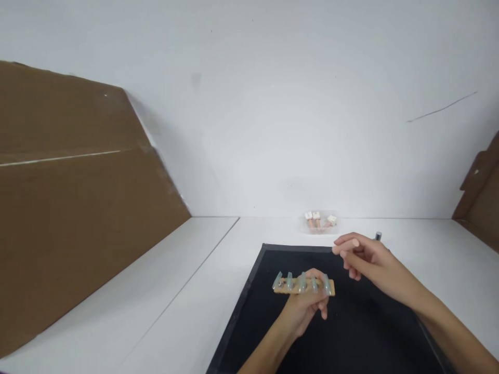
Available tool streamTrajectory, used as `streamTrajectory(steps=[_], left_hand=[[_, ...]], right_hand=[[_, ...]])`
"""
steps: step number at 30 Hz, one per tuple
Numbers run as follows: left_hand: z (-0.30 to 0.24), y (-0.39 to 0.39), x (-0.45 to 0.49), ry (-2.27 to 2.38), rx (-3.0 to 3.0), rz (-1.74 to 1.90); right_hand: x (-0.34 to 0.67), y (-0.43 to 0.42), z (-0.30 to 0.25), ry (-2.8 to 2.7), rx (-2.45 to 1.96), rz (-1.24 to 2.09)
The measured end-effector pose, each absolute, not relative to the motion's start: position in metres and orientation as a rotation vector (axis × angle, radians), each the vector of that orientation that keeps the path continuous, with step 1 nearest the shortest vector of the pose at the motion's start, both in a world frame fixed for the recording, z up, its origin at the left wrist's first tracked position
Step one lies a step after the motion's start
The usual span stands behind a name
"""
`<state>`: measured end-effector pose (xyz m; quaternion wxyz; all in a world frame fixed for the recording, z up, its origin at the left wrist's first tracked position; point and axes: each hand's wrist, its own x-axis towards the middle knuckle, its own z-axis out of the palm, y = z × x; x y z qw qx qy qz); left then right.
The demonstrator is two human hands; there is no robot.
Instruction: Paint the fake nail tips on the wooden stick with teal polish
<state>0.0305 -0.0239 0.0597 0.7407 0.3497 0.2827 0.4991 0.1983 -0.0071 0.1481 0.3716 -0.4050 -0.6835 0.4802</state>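
Note:
My left hand [307, 301] is closed around a narrow tan strip [332, 287], held above the black mat. Several pale green, glossy false nails [302, 282] stand in a row along the strip. To the right and a little farther back, my right hand [366, 257] pinches a short, pinkish, finger-shaped stick [348, 246] between thumb and fingers. Its other fingers are curled below. The two hands are apart, and the stick does not touch the strip.
The black mat [351, 332] lies on a white table [187, 291]. Behind it, a clear plastic box [320, 230] holds pinkish sticks with white square ends. A silver-topped item [378, 236] stands partly hidden behind my right hand. Brown cardboard panels [78, 218] flank the table; a white wall closes the back.

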Motion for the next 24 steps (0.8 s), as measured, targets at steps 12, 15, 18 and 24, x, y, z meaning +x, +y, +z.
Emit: streamTrajectory(steps=[12, 15, 18, 24], left_hand=[[0.05, -0.011, 0.037, 0.653, 0.866, 1.023], [0.046, -0.01, 0.037, 0.651, 0.864, 1.016], [0.043, -0.008, 0.037, 0.618, 0.878, 1.0], [0.041, -0.007, 0.037, 0.606, 0.88, 0.994]], right_hand=[[0.208, 0.0, 0.161, -2.187, -0.862, 1.305], [0.209, 0.004, 0.157, -2.21, -0.852, 1.324], [0.209, 0.005, 0.155, -2.181, -0.922, 1.296], [0.209, 0.005, 0.154, -2.113, -0.945, 1.254]])
